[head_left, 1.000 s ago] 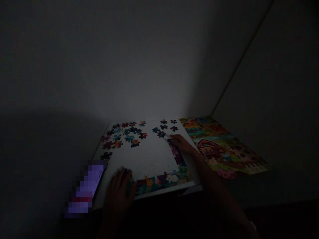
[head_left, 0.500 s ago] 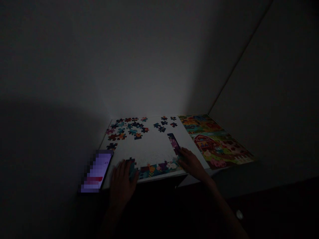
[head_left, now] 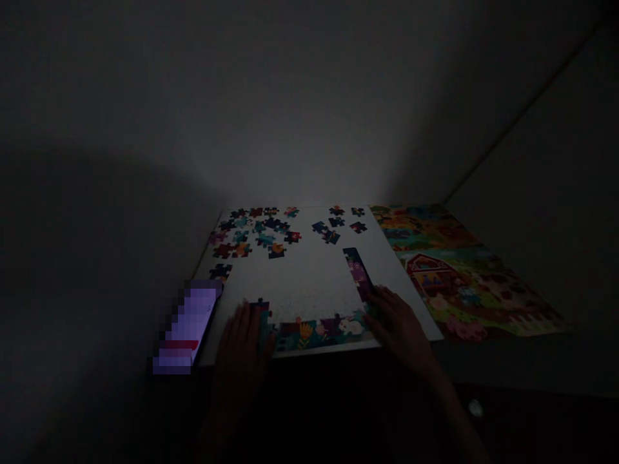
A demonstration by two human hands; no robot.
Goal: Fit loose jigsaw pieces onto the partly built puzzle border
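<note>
In the dim light my left hand lies flat at the front left of a white board, fingers stretched beside and partly over some joined jigsaw pieces. A row of joined pieces runs along the board's front edge between my hands. My right hand rests on the row's right end, fingers extended and thumb apart, covering the corner. From there a narrow purple and dark strip of joined pieces reaches away from me, touching or close to my fingertips.
Many loose pieces lie at the back left, with several more at the back middle. A lit phone, blurred out, leans at the board's left edge. Colourful farm pictures lie on the right. A pale wall rises behind.
The view has shifted, so the board sits higher and wider in it. My right hand's fingers lie flatter at the corner. My left hand stays at the front left pieces.
</note>
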